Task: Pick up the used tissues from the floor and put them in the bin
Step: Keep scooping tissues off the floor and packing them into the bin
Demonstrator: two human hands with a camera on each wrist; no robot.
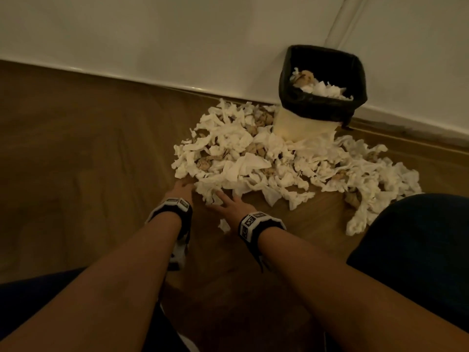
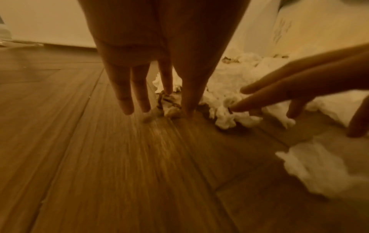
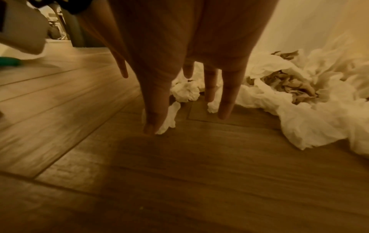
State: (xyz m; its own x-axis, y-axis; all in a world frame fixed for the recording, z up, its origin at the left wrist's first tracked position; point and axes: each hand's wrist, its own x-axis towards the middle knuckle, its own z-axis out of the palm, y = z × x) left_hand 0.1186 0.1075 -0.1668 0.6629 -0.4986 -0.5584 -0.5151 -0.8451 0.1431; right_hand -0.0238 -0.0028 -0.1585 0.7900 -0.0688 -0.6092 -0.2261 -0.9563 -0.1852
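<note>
The floor (image 1: pixel 88 148) is brown wood, and a white wall (image 1: pixel 177 34) stands behind it. A bin (image 1: pixel 322 90) with a black bag sits by the wall, and some tissues are already inside it. A big pile of tissues (image 1: pixel 266 161) lies on the floor in front of the bin and spreads out to the right. Most are white and a few are brown and crumpled. One small tissue (image 1: pixel 224 225) lies apart from the pile, just beside the right wrist. Both hands reach down to the near edge of the pile. The left hand (image 1: pixel 181 190) has its fingers (image 2: pixel 127 94) straight and pointing down at the floor, with the tips at a brown crumpled tissue (image 2: pixel 169 105). It holds nothing. The right hand (image 1: pixel 232 205) is spread wide with straight fingers (image 3: pixel 227 97), and its fingertips touch the white tissues at the edge. It holds nothing too. Each wrist wears a black and white band (image 1: pixel 256 224). Dark knees show at the bottom and right in the head view.
</note>
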